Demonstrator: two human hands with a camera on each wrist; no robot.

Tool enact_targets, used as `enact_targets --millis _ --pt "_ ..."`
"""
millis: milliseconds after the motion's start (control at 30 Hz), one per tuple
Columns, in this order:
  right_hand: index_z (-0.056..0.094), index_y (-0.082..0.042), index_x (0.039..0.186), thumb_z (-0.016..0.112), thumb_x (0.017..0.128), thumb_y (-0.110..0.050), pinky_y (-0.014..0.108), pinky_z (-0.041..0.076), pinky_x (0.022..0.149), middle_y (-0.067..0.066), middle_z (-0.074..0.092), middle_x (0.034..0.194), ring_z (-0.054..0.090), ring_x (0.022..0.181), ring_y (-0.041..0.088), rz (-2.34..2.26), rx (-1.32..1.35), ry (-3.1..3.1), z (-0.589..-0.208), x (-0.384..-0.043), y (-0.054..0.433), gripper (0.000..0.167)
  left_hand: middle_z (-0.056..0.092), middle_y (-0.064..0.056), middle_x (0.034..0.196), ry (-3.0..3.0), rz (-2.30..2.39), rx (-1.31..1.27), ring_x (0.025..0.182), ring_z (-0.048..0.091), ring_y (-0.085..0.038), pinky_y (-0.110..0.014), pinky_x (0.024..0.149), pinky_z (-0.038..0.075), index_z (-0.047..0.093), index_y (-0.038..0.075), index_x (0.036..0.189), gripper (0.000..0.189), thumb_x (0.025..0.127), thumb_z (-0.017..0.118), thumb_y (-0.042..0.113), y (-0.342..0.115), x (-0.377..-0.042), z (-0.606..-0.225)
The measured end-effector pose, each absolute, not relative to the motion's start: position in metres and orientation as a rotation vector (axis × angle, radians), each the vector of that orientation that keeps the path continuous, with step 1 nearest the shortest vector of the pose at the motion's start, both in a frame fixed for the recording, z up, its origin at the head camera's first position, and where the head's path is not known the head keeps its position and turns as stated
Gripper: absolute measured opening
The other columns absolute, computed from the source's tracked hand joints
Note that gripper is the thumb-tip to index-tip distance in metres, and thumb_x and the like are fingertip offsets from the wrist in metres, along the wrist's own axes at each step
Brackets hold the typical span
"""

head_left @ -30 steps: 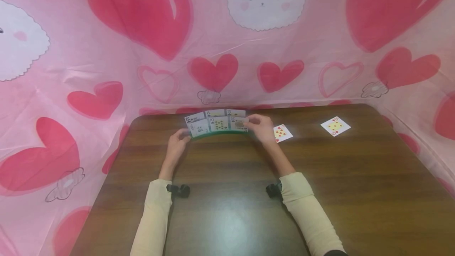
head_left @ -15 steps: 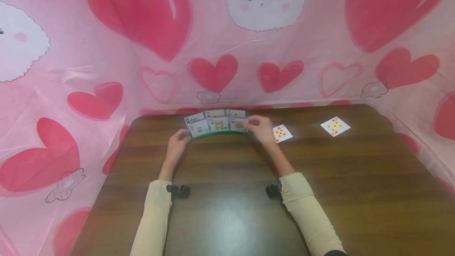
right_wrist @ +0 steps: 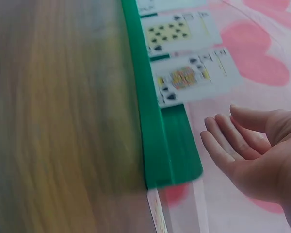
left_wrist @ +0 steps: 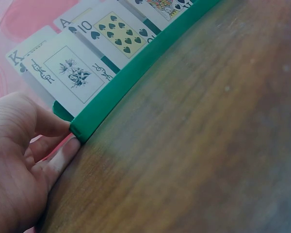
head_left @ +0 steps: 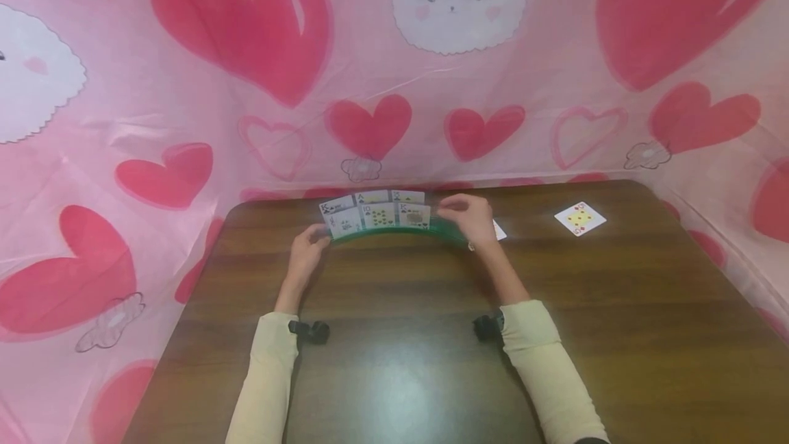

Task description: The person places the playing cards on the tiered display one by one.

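Observation:
A curved green card holder [head_left: 385,230] stands near the table's far edge, carrying two rows of playing cards. Its front row shows a joker [left_wrist: 73,73], a ten of spades [left_wrist: 117,35] and a king of spades [head_left: 414,216]. Behind them rise a king of clubs [head_left: 335,205], an ace [head_left: 373,196] and another card [head_left: 409,196]. My left hand [head_left: 308,250] pinches the holder's left end between thumb and fingers. Just off the king, beside the holder's bare right end [right_wrist: 179,150], my right hand [right_wrist: 262,153] holds nothing, its fingers loosely bent.
A red-pipped card [head_left: 499,230] lies on the table [head_left: 394,293], mostly hidden behind my right hand. Farther right lies a five of diamonds [head_left: 580,218]. Pink heart-print cloth [head_left: 370,74] rises behind the table and at both sides.
My right hand has let go of the king of spades and moved right, uncovering the holder's right end. It now covers most of the red-pipped card. The left hand has stayed put.

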State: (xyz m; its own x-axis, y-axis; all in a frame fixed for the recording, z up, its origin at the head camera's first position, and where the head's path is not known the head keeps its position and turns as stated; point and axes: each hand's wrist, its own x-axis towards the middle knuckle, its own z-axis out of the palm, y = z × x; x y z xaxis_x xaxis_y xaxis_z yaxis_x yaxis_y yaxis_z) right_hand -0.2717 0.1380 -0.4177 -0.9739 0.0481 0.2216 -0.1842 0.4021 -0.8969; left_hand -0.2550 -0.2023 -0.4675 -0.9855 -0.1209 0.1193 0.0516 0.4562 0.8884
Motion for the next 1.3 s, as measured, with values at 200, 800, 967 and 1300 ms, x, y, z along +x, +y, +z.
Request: enact_targets --millis 200,800,967,1300 --pt "0.067 -0.005 0.094 0.072 0.072 -0.03 0.026 0.044 0.067 0.008 0.067 0.087 0.061 0.081 0.02 1.68 0.012 -2.394 -0.413 -0.268 0.165 0.033 0.057 -0.011 0.113 -2.54 -1.561 0.048 0.108 0.049 -0.024 -0.043 0.093 0.034 0.058 0.006 0.11 0.026 0.085 0.053 0.011 -0.203 -0.255 -0.467" --pt "0.057 0.001 0.112 0.067 0.077 -0.027 0.033 0.045 0.08 0.017 0.059 0.107 0.056 0.095 0.025 1.671 -0.376 -2.481 -0.428 -0.269 0.218 0.046 0.058 -0.01 0.112 -2.543 -1.548 0.05 0.108 0.048 -0.023 -0.043 0.093 0.035 0.058 0.008 0.108 0.024 0.085 0.053 0.013 -0.202 -0.255 -0.468" --pt "0.053 0.001 0.116 0.065 0.078 -0.025 0.04 0.043 0.083 0.02 0.055 0.111 0.053 0.097 0.032 1.627 -0.398 -2.613 -0.436 -0.27 0.223 0.048 0.058 -0.009 0.112 -2.548 -1.548 0.055 0.109 0.048 -0.023 -0.043 0.094 0.034 0.059 0.009 0.108 0.024 0.084 0.053 0.014 -0.203 -0.255 -0.469" --pt "0.045 0.011 0.117 0.071 0.072 -0.025 0.049 0.034 0.089 0.028 0.05 0.111 0.043 0.102 0.04 1.16 -0.041 -2.92 -0.444 -0.273 0.216 0.063 0.057 -0.01 0.113 -2.547 -1.552 0.049 0.11 0.047 -0.023 -0.043 0.094 0.033 0.058 0.008 0.108 0.025 0.085 0.053 0.013 -0.203 -0.254 -0.467"
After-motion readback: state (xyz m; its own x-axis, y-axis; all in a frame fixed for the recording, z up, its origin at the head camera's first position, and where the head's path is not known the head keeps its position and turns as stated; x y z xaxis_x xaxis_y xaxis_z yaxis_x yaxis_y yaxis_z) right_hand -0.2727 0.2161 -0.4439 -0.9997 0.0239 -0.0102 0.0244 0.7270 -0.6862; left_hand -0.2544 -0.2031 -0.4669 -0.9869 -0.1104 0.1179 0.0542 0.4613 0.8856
